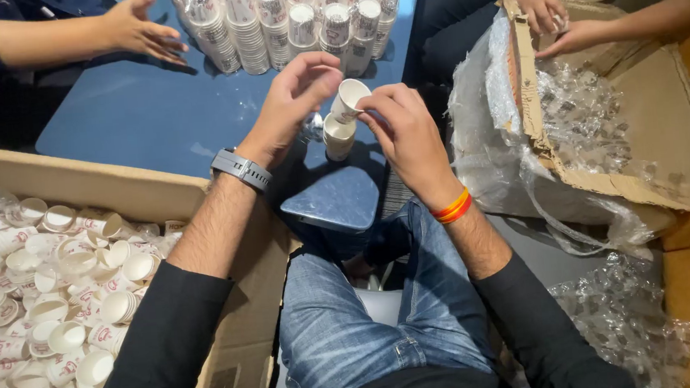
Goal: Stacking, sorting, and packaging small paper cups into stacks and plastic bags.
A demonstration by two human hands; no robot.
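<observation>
The right hand fingers pinch a small paper cup by its thin, crushable rim; the left hand fingers curl loosely beside it, gripping nothing visible

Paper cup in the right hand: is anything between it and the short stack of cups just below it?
Nothing visible. The paper cup, tilted and pinched by the right hand, sits just above the short stack on the blue table, with open space between them. The left hand hovers beside the cup, not under it.
</observation>
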